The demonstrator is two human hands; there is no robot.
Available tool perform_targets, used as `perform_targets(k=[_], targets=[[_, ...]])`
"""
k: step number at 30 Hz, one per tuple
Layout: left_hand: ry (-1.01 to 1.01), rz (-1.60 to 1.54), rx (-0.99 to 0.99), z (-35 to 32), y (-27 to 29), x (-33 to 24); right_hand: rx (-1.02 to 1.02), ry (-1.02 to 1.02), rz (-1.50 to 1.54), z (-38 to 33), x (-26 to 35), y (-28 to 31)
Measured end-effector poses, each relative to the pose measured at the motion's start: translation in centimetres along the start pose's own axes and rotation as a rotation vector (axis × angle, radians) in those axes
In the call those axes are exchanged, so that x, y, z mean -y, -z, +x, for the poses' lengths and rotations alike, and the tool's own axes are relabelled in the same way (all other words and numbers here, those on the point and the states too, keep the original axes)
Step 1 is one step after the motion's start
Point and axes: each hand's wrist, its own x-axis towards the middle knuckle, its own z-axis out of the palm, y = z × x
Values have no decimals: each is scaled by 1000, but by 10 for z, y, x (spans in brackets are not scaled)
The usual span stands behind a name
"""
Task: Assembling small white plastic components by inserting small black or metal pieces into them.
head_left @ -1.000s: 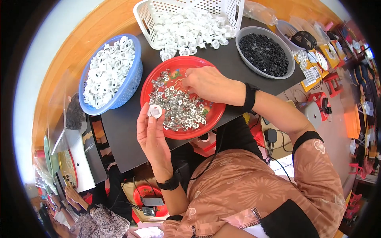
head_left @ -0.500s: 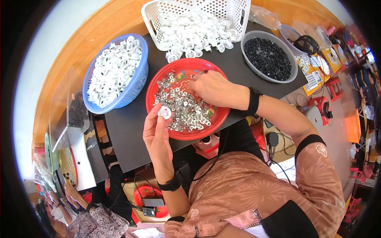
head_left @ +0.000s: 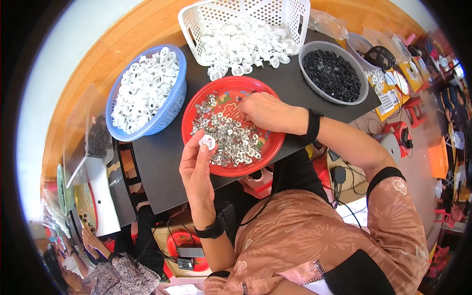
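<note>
My left hand [head_left: 196, 162] pinches a round white plastic part [head_left: 208, 142] between thumb and fingers, over the near left side of a red tray [head_left: 197, 165]. Small silvery metal pieces [head_left: 233, 142] lie heaped in that tray. Over its far right part, my right hand [head_left: 265, 112] reaches down with bent fingertips among the pieces. Those fingertips point away and are mostly hidden, so what they pinch, if anything, does not show.
A blue basket [head_left: 181, 93] of white parts stands left of the tray. Beyond it, a white basket [head_left: 189, 27] spills similar parts onto the dark table [head_left: 160, 167]. At right is a grey bowl [head_left: 364, 91] of small black pieces. Another person's hands [head_left: 92, 241] show at lower left.
The white part has turned slightly in my left hand, its face showing more. My right hand has shifted a little within the tray. The whole view has moved slightly.
</note>
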Motion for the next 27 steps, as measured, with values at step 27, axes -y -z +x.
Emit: perform_targets(k=[27], targets=[[-1, 70, 51, 6, -17, 16, -37, 143, -152, 17, 16, 5]])
